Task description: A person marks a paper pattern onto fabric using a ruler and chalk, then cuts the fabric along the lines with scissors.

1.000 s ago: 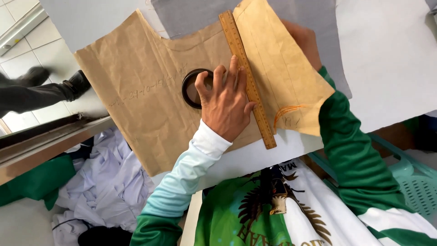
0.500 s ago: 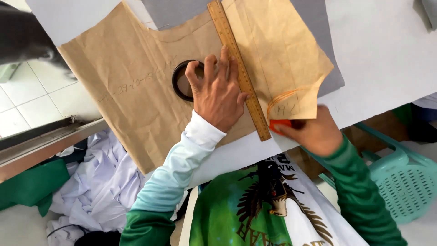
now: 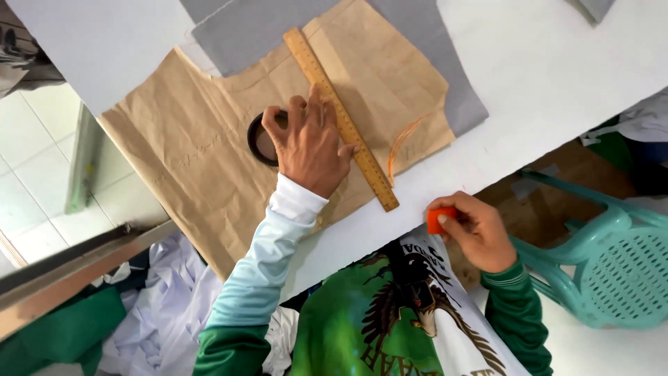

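Presently, L hand (image 3: pixel 309 150), fingers spread, pins ruler (image 3: pixel 341 118) on paper pattern (image 3: pixel 202 160) w/ tape ring (image 3: pixel 261 138); R hand (image 3: pixel 473 230) pinches orange chalk (image 3: pixel 441 220) off-edge, so marking along ruler likely needs chalk brought up.

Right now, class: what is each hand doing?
Left hand: open, pressing flat on the wooden ruler and brown paper pattern.
Right hand: closed on an orange chalk piece.
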